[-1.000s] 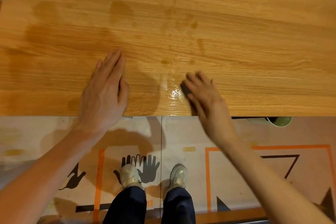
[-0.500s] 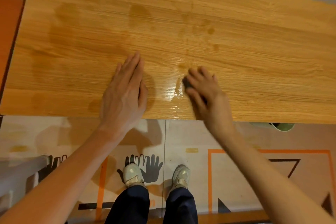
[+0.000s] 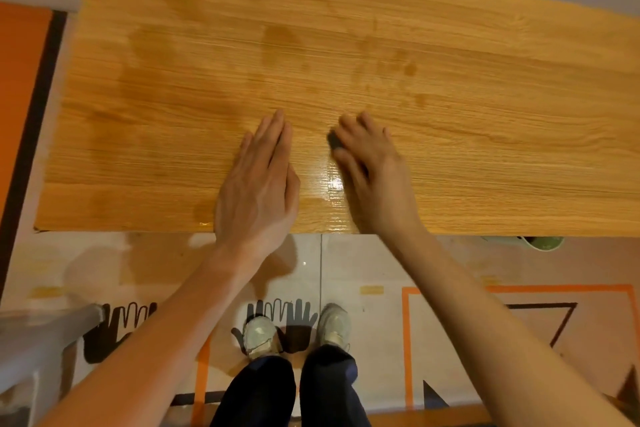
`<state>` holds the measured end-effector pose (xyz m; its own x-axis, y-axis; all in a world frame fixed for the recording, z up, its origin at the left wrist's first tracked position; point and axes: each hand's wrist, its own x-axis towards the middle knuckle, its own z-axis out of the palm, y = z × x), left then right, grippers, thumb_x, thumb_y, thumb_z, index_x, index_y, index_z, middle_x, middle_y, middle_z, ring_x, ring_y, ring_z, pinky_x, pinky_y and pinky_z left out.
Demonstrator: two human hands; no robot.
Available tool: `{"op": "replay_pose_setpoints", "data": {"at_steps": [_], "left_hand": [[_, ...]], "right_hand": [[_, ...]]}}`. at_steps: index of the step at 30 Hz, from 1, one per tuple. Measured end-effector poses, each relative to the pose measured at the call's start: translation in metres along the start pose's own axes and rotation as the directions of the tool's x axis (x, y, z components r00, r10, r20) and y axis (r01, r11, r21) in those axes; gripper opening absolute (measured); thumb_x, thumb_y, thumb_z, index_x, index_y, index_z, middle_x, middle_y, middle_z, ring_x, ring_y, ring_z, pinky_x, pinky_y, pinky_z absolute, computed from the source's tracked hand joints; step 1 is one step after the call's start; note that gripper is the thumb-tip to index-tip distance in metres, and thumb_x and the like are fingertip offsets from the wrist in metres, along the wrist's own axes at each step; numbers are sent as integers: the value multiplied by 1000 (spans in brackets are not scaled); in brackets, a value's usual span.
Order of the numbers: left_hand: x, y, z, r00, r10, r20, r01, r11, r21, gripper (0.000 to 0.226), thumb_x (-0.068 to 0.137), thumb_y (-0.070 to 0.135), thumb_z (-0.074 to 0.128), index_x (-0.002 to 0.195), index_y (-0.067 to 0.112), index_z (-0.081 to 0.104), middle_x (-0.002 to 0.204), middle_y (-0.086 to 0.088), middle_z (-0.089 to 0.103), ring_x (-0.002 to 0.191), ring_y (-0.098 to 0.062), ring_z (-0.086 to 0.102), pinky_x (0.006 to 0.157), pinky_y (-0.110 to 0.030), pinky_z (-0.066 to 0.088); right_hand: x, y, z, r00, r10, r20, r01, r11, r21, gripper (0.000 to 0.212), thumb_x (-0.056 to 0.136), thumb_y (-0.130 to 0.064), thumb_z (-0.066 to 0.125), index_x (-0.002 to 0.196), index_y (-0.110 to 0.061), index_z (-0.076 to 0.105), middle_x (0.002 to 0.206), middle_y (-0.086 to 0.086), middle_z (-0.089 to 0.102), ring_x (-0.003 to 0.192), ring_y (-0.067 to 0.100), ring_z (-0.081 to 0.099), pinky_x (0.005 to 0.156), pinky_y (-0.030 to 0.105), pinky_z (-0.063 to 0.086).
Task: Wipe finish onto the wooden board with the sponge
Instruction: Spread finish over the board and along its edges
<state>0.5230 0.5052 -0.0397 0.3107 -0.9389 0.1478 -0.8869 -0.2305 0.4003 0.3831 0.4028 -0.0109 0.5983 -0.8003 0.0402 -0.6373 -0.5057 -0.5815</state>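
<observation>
The sponge [image 3: 334, 142] is a small dark pad, mostly hidden under the curled fingers of the right hand [image 3: 372, 170], which clamps it and presses it down on the wooden board [image 3: 485, 135] near the board's front edge, about mid-length. Just beside it, toward the front edge, a wet glossy patch [image 3: 332, 189] catches the light; this looks like freshly laid finish. Farther back and to the left, darker blotches [image 3: 277, 42] stain the grain, so finish seems to have reached those parts, though unevenly. The stretch to the right of the sponge looks dry and pale, as does the far back strip. My judgement: the work is under way but well short of done, with most of the right half left to coat and the blotches to even out. The left hand [image 3: 258, 191] lies flat, fingers straight and together, steadying the board. A green cup [image 3: 543, 243] peeks from under the board's front edge on the floor [image 3: 381, 291].
</observation>
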Motion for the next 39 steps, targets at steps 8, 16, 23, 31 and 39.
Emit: {"op": "replay_pose_setpoints", "data": {"at_steps": [8,16,23,31,39], "left_hand": [[-1,2,0,1000,0,-4,0,1000,-18,51,108,21,26,153,-1,35,164,-15,29,153,-26,28,127,-39,19],[0,2,0,1000,-20,-18,19,999,-29,51,107,21,29,154,2,35,163,-12,32,153,-19,26,127,-35,17],[-2,2,2,999,-35,-11,34,997,-66,50,105,18,39,153,2,37,163,-11,32,152,-23,30,125,-46,25],[-1,3,-5,996,-41,83,46,997,-58,57,102,14,44,156,3,30,166,-9,26,155,-22,22,125,-47,22],[-1,1,-3,998,-37,53,41,995,-86,53,105,20,37,154,0,35,164,-12,30,154,-26,25,125,-46,23]], "right_hand": [[-80,-30,21,999,-32,-36,33,999,28,35,100,-19,51,133,-10,58,145,4,48,145,19,27,123,35,11],[11,-16,21,994,-80,72,82,996,-19,38,102,-23,48,137,-12,54,148,4,46,146,19,26,122,29,8],[-33,58,-46,965,209,-160,-218,975,-44,37,101,-15,47,137,-8,53,148,6,45,147,20,24,123,45,11],[21,-9,19,987,-159,38,162,981,-103,36,101,-18,50,136,-10,54,147,6,48,143,22,31,123,36,11],[-9,79,-66,971,183,-153,-202,973,-116,40,100,-14,44,139,-10,51,150,5,43,147,22,23,123,40,4]]}}
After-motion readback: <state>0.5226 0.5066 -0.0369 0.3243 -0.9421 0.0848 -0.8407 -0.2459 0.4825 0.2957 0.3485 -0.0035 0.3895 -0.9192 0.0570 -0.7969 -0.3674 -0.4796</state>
